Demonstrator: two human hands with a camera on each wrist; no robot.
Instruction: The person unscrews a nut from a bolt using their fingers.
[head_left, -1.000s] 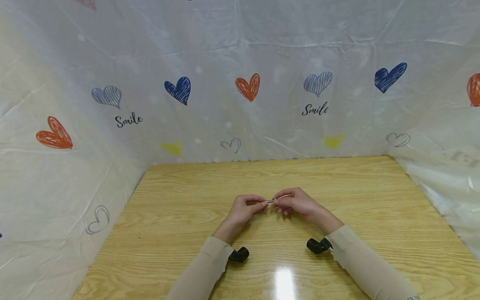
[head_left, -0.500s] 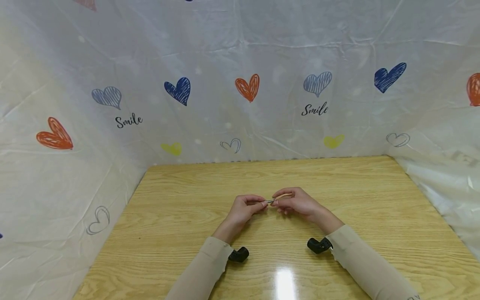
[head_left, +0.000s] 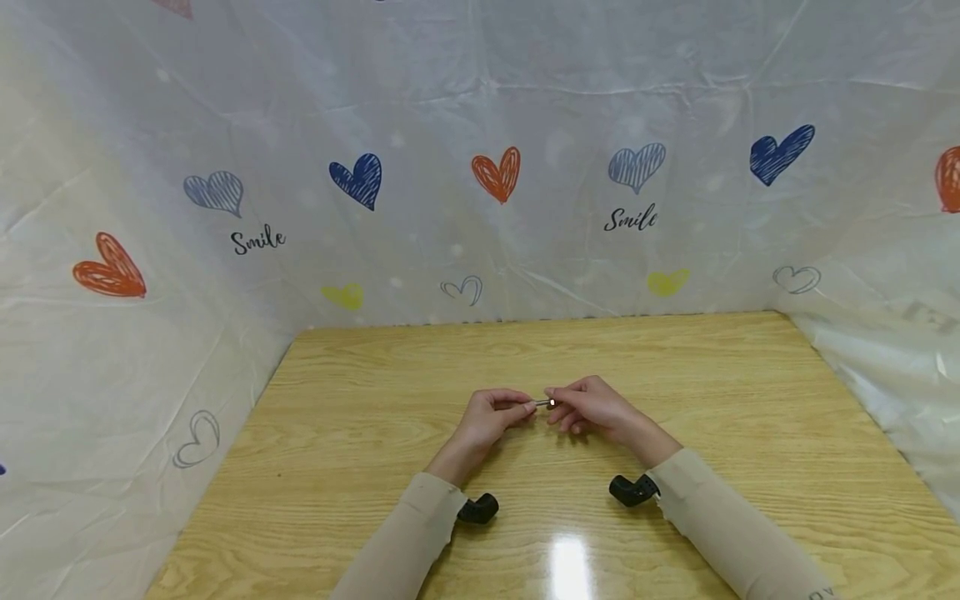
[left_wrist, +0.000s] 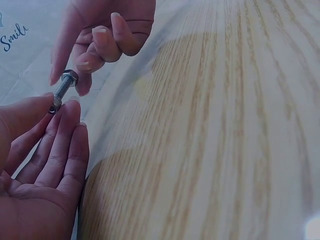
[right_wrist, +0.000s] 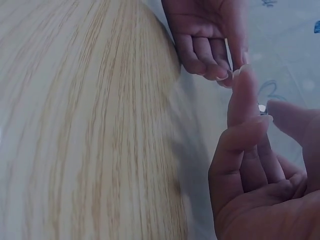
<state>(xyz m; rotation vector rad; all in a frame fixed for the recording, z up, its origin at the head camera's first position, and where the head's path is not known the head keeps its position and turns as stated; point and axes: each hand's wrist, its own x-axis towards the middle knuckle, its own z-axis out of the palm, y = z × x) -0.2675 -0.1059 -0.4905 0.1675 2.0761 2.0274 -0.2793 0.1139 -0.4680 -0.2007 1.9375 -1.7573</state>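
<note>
A small metal bolt [left_wrist: 62, 89] with visible thread is held up above the table between both hands. My left hand [head_left: 483, 418] pinches one end of it between thumb and fingertip, which partly cover a shiny piece there. At the other end sits a hexagonal metal piece [left_wrist: 70, 76]; I cannot tell whether it is a nut or the bolt's head. My right hand [head_left: 596, 406] has its thumb and forefinger on either side of that hexagonal end, with a gap visible in the left wrist view. In the right wrist view only a glint of metal [right_wrist: 262, 108] shows between them.
A wood-grain table [head_left: 390, 367] lies under both hands. White sheeting [head_left: 420, 242] printed with hearts and "Smile" hangs at the back and both sides. A black wrist-worn device [head_left: 478, 509] sticks out at the left cuff, another black device [head_left: 632, 490] at the right.
The right hand's thumb and forefinger have shifted at the bolt's end, which now shows as a bright spot. The right cuff has moved slightly left. The left hand stays in place.
</note>
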